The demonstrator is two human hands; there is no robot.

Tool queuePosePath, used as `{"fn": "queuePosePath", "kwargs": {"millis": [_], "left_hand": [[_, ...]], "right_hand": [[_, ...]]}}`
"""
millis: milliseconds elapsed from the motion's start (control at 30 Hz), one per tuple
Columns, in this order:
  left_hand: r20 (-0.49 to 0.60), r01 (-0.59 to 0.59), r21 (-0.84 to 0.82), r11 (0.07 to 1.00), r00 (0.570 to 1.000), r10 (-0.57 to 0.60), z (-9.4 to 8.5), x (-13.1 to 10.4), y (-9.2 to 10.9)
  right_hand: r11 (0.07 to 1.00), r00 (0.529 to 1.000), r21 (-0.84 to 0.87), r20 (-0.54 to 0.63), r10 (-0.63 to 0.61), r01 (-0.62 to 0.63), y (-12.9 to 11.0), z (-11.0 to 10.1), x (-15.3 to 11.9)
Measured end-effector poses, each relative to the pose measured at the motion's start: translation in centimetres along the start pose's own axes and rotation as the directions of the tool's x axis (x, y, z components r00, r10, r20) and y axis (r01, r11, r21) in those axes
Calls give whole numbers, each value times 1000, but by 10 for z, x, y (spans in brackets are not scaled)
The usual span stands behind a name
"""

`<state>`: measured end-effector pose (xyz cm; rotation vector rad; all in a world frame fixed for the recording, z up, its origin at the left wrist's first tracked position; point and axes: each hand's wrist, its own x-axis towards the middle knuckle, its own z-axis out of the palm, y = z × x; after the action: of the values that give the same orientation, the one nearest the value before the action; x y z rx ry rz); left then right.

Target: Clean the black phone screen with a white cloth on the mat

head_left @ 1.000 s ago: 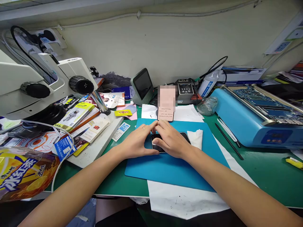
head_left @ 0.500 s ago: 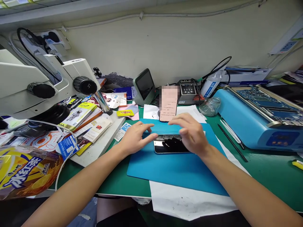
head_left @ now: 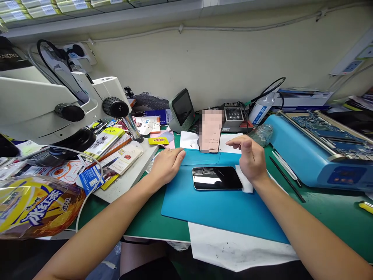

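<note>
A smartphone (head_left: 217,178) with a dark glossy screen lies face up on the blue mat (head_left: 221,212). My left hand (head_left: 167,165) rests palm down at the mat's left edge, fingers loosely bent and close together, with no object visible in it. Beside its fingertips, a clear thin sheet (head_left: 202,157) lies flat behind the phone. To the right of the phone, my right hand (head_left: 252,157) is raised, thumb up and fingers stretched forward, holding nothing. Below it lies a small white tissue or cloth (head_left: 245,179), partly hidden by the hand.
A second phone (head_left: 211,134) stands upright behind the mat. A microscope (head_left: 67,105), booklets and a drink bottle (head_left: 37,212) crowd the left. On the right are a black stick-like tool (head_left: 287,179), a glass jar (head_left: 263,134) and a blue machine (head_left: 317,155) carrying circuit boards.
My right hand has moved right, off the phone, uncovering its screen and the white tissue or cloth. My left hand has drawn slightly back left, its fingers closer together. The view has shifted slightly.
</note>
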<state>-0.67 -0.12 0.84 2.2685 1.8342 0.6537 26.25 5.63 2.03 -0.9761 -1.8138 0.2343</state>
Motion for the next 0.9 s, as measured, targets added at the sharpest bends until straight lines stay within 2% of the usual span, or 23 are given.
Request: {"fn": "queuePosePath", "kwargs": {"millis": [100, 167, 200, 267, 367, 467, 567, 633, 700, 800, 900], "left_hand": [[-5, 44, -2, 999, 999, -44, 1, 1, -1], [-3, 58, 10, 998, 998, -58, 2, 2, -2], [-2, 59, 22, 998, 998, -59, 2, 2, -2], [-1, 63, 50, 997, 998, -63, 2, 2, -3], [-16, 48, 78, 996, 999, -47, 0, 1, -1], [-32, -81, 48, 996, 996, 82, -5, -2, 3], [80, -305, -20, 952, 949, 306, -7, -5, 9], [161, -394, -39, 918, 905, 395, -5, -8, 13], [206, -421, -45, 906, 883, 421, -1, -9, 15], [218, -410, -48, 911, 886, 410, 1, -10, 16], [218, -388, -55, 920, 894, 390, 1, -10, 16]], "right_hand": [[996, 997, -82, 61, 37, -32, -4, -15, 7], [986, 983, -161, 167, 80, -52, -6, -31, 9], [975, 966, -212, 232, 118, -69, -6, -41, 8], [921, 898, -371, 354, 262, -122, -3, -58, 0], [842, 817, -510, 400, 416, -179, 6, -72, -19], [840, 778, -511, 448, 440, -181, 16, -73, -37], [876, 753, -452, 515, 410, -168, 22, -70, -44], [892, 762, -427, 525, 378, -149, 20, -70, -44], [904, 800, -407, 497, 337, -129, 12, -71, -44], [935, 848, -341, 463, 259, -99, -6, -72, -47], [955, 848, -289, 488, 206, -66, -19, -68, -55]]}}
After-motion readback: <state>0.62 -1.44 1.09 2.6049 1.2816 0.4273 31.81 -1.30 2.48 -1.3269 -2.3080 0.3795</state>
